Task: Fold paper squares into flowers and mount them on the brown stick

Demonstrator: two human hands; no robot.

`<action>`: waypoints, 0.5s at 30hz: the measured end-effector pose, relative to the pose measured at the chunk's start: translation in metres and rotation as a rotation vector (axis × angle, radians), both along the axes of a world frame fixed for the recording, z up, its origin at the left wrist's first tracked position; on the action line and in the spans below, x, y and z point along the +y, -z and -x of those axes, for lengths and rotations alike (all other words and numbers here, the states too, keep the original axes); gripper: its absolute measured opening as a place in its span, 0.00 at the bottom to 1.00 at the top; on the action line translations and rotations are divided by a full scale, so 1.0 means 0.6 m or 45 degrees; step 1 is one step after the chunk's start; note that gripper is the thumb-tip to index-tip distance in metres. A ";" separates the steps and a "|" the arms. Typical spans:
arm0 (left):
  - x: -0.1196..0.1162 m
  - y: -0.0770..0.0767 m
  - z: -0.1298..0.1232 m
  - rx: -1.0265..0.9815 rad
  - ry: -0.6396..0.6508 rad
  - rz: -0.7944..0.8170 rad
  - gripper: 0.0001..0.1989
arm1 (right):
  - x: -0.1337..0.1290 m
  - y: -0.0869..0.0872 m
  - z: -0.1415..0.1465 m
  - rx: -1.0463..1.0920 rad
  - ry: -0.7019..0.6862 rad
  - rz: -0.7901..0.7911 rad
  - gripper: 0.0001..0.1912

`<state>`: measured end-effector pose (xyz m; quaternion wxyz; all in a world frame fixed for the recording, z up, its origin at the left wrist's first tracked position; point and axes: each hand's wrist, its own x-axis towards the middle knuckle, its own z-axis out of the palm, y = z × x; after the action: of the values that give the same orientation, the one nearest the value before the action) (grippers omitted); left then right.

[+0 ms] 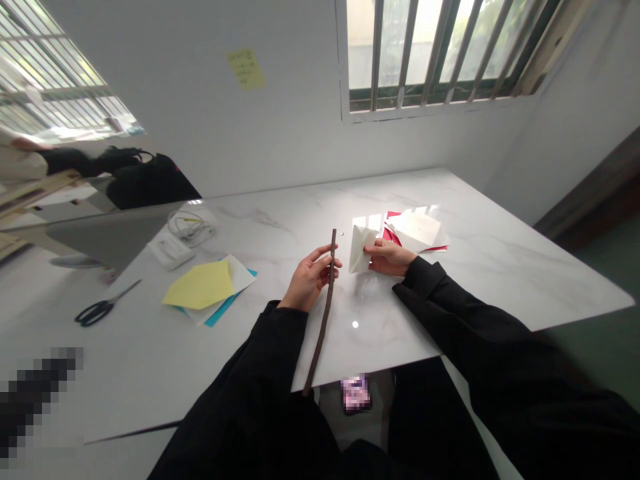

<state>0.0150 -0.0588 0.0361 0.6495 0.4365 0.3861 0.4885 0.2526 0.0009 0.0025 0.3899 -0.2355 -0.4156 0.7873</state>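
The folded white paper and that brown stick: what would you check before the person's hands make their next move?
1. Left hand has a firm hold on the brown stick: ok, fingers curled around it.
2. Right hand holds the folded white paper: ok, pinched at its edge.
3. Stick and paper kept apart: ok, a small gap between them.
4. Paper's creases sharp: cannot tell, too small to see.
5. Scissors close to the hands: not ok, they lie far left, past the yellow paper.
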 end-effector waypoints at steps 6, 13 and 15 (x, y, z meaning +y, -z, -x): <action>0.005 0.001 0.007 0.004 -0.178 -0.004 0.50 | 0.001 -0.002 0.002 0.003 0.051 0.046 0.17; 0.017 0.023 0.036 0.512 -0.448 -0.134 0.34 | 0.010 -0.015 -0.010 0.164 0.377 0.202 0.13; 0.008 0.017 0.052 0.863 -0.455 -0.167 0.22 | 0.011 -0.018 -0.013 0.184 0.420 0.229 0.12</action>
<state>-0.0160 -0.0539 0.0262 0.3604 0.5396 0.6168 0.4456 0.2603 0.0076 0.0135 0.5200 -0.2771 -0.2704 0.7614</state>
